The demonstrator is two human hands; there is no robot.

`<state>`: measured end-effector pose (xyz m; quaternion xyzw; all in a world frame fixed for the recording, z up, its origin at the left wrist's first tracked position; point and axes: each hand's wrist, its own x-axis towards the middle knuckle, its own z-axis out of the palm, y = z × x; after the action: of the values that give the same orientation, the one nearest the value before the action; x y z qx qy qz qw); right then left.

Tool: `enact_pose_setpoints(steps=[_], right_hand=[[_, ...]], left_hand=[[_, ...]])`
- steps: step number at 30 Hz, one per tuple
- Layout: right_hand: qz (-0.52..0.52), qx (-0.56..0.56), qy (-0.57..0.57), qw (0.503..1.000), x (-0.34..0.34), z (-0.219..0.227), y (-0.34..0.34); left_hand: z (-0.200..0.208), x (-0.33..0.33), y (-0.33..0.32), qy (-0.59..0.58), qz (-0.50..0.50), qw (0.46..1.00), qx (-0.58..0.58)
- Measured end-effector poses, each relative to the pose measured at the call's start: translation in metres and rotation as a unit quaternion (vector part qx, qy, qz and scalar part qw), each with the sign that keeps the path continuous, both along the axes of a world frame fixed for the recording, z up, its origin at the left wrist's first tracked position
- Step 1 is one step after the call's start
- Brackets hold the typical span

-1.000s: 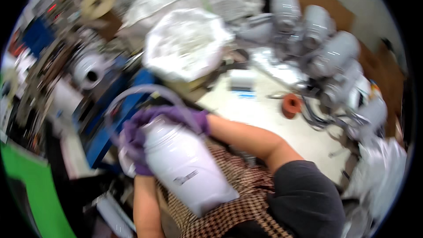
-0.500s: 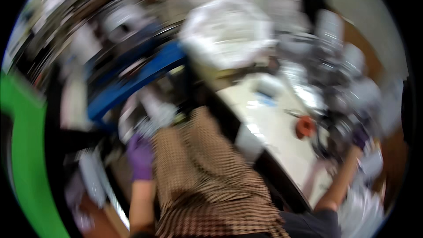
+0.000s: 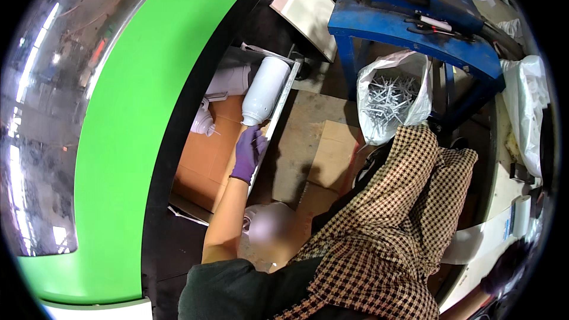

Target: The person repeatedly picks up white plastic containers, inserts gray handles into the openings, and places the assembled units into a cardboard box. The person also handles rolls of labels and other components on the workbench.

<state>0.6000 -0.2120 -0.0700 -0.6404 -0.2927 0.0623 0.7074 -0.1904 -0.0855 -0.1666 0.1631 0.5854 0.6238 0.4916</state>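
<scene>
My left hand (image 3: 249,151), in a purple glove, is stretched out over an open carton (image 3: 201,157) on the left. Its fingers are curled at the narrow neck of a glossy white bottle-shaped part (image 3: 265,89), which lies along the carton's right side. Other white parts (image 3: 203,120) lie in the carton beside it. At the far lower right, my right hand (image 3: 507,266), in a dark purple glove, is over the bench (image 3: 474,275) near a white roll (image 3: 521,216). Shadow and the picture's rim hide its fingers.
A green machine panel (image 3: 148,83) curves along the left. A white bag (image 3: 424,92) full of thin metal pieces stands below a blue metal table (image 3: 415,38) bearing tools. Flattened cardboard (image 3: 332,160) lies on the floor; a blurred pale object (image 3: 275,225) is near my left arm.
The view has swung left, bringing the carton and green panel in. My left hand has moved from beside my lap to the white bottle-shaped part; my right hand still reaches over the bench.
</scene>
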Motion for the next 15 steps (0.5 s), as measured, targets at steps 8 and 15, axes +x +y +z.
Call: enact_pose_setpoints(steps=[8,15], right_hand=[[0.197,-0.051,0.021,0.979,-0.011,-0.030,0.031],[0.229,-0.073,0.023,0.970,-0.063,-0.017,0.022]], left_hand=[[-0.155,-0.166,0.048,-0.174,0.129,0.963,-0.162],[-0.189,-0.130,0.158,-0.030,0.130,0.990,-0.043]])
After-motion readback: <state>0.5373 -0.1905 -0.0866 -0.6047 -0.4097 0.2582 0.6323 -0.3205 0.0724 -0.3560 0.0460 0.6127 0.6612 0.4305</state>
